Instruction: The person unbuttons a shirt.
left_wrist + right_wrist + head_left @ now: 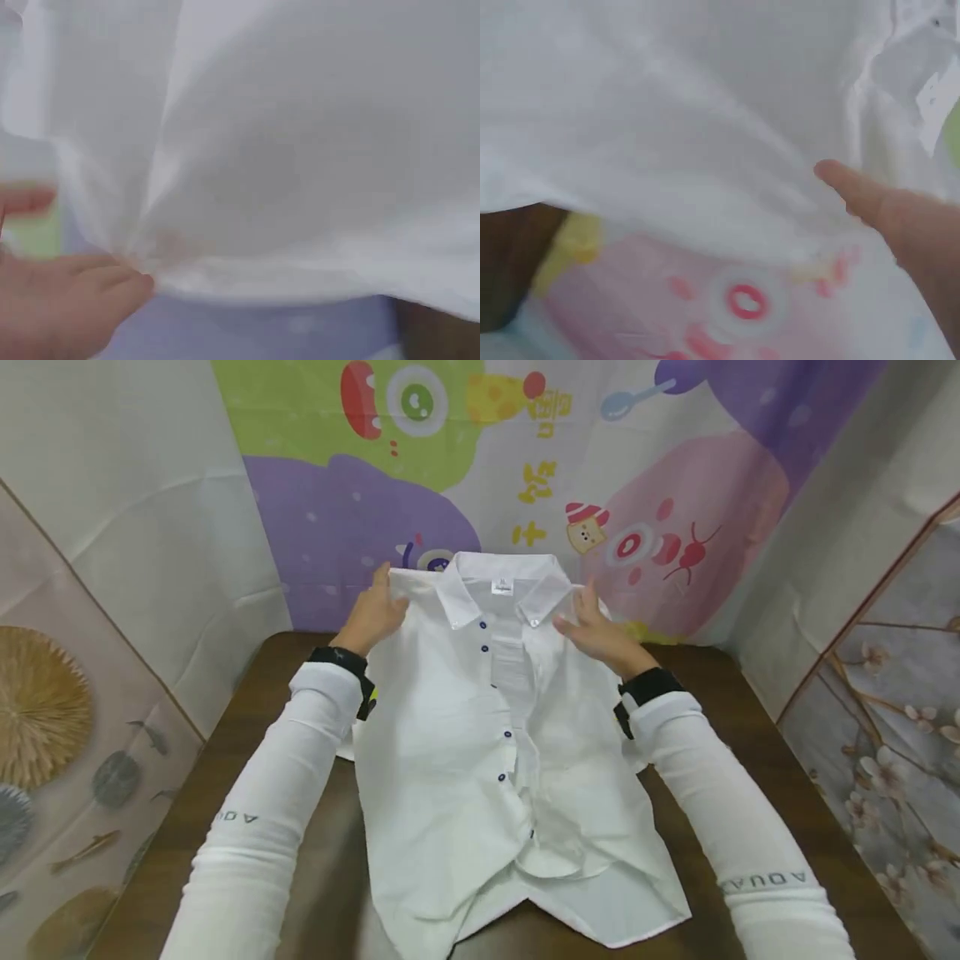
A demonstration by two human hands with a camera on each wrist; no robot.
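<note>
A white button-up shirt with a collar and dark buttons faces me, collar at the far end. Its upper part is raised against the backdrop, and the hem hangs in uneven folds toward me. My left hand pinches the shoulder on the left; in the left wrist view the cloth gathers at the fingertips. At the other shoulder, my right hand grips the cloth, thumb in front and most fingers hidden behind it. The front is partly unfastened, with a gap below the collar.
A brown wooden table lies beneath the shirt. Behind it hangs a cartoon-printed cloth backdrop, with patterned panels on both sides. Both wrists wear black straps over white sleeves.
</note>
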